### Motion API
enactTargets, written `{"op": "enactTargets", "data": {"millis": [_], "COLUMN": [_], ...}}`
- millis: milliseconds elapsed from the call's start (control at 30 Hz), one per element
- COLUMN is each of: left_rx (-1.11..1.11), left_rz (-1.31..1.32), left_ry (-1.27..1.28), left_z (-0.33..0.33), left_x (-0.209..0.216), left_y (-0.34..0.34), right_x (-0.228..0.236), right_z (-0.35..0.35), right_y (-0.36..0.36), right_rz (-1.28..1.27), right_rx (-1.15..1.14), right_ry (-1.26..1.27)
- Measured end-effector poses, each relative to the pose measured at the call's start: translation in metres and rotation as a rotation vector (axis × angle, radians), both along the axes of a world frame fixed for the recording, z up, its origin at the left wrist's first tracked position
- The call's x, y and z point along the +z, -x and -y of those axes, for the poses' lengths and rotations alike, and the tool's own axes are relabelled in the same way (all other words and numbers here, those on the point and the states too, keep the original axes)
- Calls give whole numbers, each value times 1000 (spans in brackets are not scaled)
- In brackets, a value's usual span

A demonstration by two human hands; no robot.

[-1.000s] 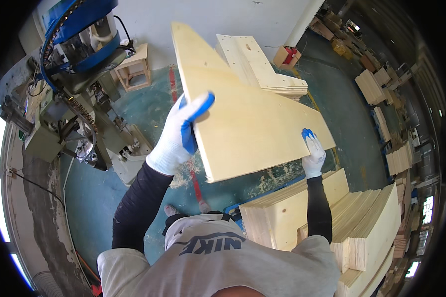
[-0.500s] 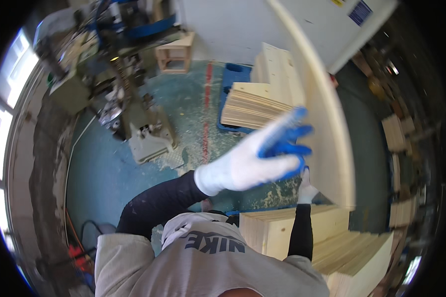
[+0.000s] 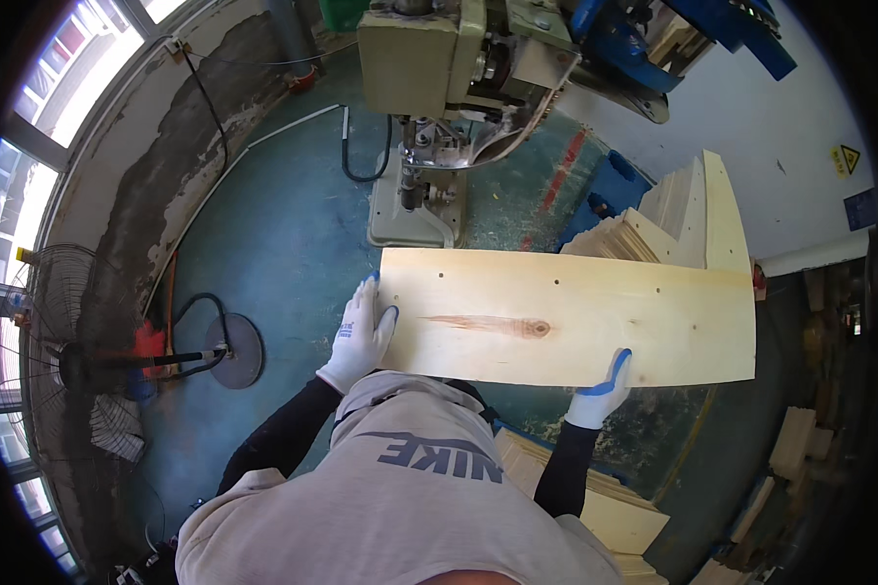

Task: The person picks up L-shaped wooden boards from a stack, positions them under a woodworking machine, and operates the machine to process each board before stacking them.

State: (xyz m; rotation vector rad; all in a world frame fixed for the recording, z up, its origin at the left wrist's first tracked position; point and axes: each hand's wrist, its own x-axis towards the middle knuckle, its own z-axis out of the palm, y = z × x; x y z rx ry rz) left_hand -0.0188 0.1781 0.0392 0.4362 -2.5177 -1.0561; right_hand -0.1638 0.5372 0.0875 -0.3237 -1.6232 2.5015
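Observation:
A long pale wooden board lies level across the front of my body, with a brown knot and several small holes along its far edge. My left hand, in a white glove with blue fingers, grips the board's left end, thumb on top. At the near edge, right of the middle, my right hand holds the board with its thumb on the upper face. The fingers of the right hand are hidden underneath. Just beyond the board's left part stands a grey-green machine on a pale foot.
Stacked boards rest on a blue pallet at the far right. More boards are stacked beside me at the lower right. To the left stand a fan and its round base. Timber pieces line the right side.
The board has gone from upright on my right to level before me. My left hand, open and apart from it before, now grips its left end. My view has turned left toward the machine.

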Motion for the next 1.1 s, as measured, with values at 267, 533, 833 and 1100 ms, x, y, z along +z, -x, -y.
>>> {"op": "enactTargets", "data": {"millis": [267, 533, 833, 1100], "left_rx": [95, 72, 68, -66], "left_rz": [13, -57, 262, -89], "left_ry": [-375, -191, -384, -52], "left_z": [92, 133, 153, 179], "left_x": [44, 47, 94, 38], "left_y": [5, 57, 108, 109], "right_x": [-24, -32, -40, -41], "right_z": [89, 118, 129, 133], "right_y": [5, 29, 58, 52], "right_rz": [110, 14, 26, 77], "right_rx": [91, 52, 66, 31], "right_ry": [284, 180, 381, 312]}}
